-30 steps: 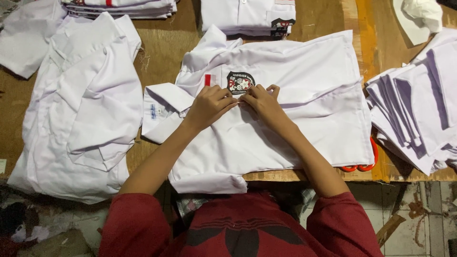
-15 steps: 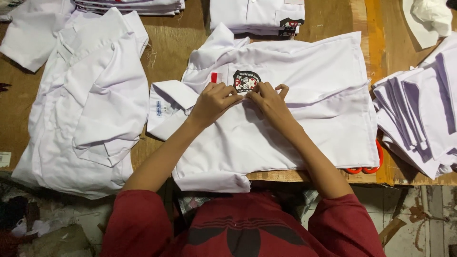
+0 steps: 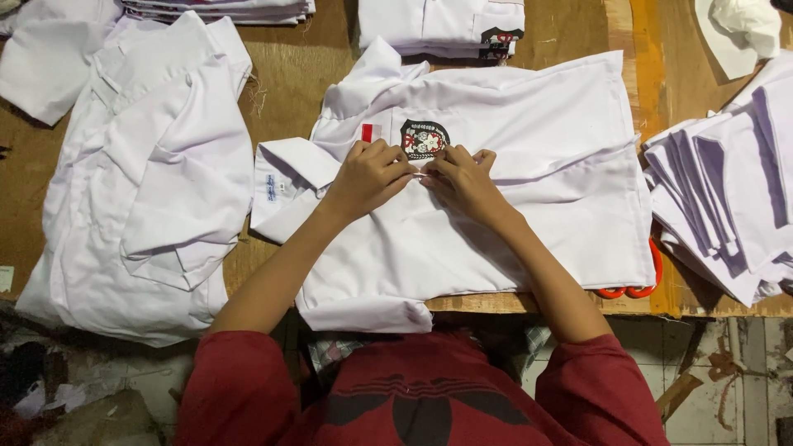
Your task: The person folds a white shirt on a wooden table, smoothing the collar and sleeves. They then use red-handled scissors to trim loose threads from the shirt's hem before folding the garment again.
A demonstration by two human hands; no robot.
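Hands have slid below the badge (image 3: pixel 424 139); both hands' fingers pinch the white shirt (image 3: pixel 529 190).

The person wears a dark red short-sleeved top with a black printed design across the chest. Both forearms are bare, without watch or rings. The left hand (image 3: pixel 369 175) and right hand (image 3: pixel 464 177) are ungloved.

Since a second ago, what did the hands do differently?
Hardly anything. The left hand and right hand slid slightly closer, fingertips now meeting just below the badge on the white shirt. Shirt, piles and table stayed put.
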